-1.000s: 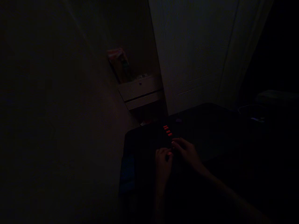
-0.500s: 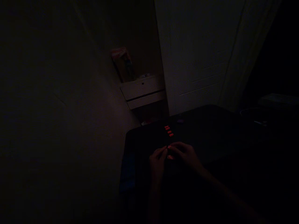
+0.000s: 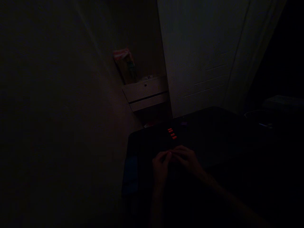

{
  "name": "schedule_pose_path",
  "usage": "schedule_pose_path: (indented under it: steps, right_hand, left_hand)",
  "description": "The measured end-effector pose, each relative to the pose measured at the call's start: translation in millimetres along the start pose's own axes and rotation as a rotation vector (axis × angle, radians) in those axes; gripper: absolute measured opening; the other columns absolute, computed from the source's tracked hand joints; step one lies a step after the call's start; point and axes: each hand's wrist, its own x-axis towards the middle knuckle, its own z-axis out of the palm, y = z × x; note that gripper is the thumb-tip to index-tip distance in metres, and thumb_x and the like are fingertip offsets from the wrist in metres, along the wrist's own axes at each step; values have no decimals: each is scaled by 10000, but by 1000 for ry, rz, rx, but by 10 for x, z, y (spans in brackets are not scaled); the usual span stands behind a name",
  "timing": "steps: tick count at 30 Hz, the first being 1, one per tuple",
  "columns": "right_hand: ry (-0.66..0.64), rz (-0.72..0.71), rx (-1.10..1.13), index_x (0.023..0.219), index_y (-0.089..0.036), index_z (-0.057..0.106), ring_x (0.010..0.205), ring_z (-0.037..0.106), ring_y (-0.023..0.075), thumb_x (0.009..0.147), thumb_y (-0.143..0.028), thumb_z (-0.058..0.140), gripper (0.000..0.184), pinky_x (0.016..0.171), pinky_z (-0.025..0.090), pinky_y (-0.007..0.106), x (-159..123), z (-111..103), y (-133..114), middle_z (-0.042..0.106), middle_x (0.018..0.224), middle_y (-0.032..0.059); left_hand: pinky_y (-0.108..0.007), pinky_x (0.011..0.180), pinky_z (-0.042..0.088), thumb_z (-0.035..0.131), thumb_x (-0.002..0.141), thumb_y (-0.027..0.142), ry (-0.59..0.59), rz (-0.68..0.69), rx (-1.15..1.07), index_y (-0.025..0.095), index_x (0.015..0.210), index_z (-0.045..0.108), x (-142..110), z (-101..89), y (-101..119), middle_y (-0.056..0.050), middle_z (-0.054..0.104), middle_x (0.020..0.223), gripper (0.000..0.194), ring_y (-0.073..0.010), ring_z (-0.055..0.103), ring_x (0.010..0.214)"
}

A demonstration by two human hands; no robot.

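Observation:
The scene is very dark. Several small orange-red cylinder-like pieces [image 3: 172,135] lie in a short row on the dark table [image 3: 201,126]. Just on the near side of them, my left hand [image 3: 161,163] and my right hand [image 3: 186,158] meet at the fingertips. Thumb and fingers are pinched together on both hands. Whatever lies between them is hidden by the fingers and the dark.
A dark blue flat object [image 3: 130,175] lies at the table's left edge. Behind stand a pale drawer unit [image 3: 147,90] carrying a red-topped packet [image 3: 124,65], and a white door [image 3: 197,57]. A small purplish object [image 3: 183,123] sits near the far edge.
My hands have come together from slightly apart, the right shifting toward the left. Reddish pieces glimpsed at the fingers earlier are now covered. The row looks unchanged.

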Motion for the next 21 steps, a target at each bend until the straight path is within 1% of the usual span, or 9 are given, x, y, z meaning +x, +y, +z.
schedule_pose_path:
  steps: [5,8,11,14,18,21]
  right_hand:
    - [-22,-26,-33,1133,-275,765,853,684,188,949,-350,638,236,740,583,297,-26,5,-10,678,969,58]
    - [-30,-58,-43,1124,-281,765,844,677,188,952,-349,633,228,724,584,298,-35,2,-32,669,964,56]
    - [-18,-76,-48,1089,-267,770,857,678,191,946,-340,645,204,742,582,304,-32,2,-65,671,969,59]
    - [-30,-75,-51,1081,-259,768,858,677,188,938,-331,659,193,761,577,306,-25,4,-104,678,961,56]
    - [-46,-79,-51,1131,-262,750,875,676,185,941,-340,659,225,779,575,309,-26,10,-108,680,981,55]
    - [-46,-79,-60,1153,-270,743,898,677,191,938,-354,662,244,798,577,314,-32,20,-74,680,1004,57]
  left_hand:
    - [-309,788,522,754,789,369,-16,-43,-19,156,834,782,-32,-18,62,-68,770,846,219,-222,698,831]
    - [-288,758,513,754,791,385,-35,-58,-49,154,813,770,-50,-32,97,-50,754,802,232,-204,683,795]
    - [-275,742,509,769,777,393,-37,-66,-102,151,777,752,-55,-41,90,-42,738,775,243,-189,671,766]
    - [-270,707,509,773,770,411,-6,-77,-121,146,767,744,-52,-52,67,-46,731,767,267,-187,667,746]
    - [-270,700,503,764,775,418,24,-79,-93,143,778,750,-51,-66,53,-51,734,773,275,-196,665,761]
    - [-267,710,488,730,810,424,7,-56,-51,144,788,754,-54,-62,52,-50,734,783,282,-193,654,769]
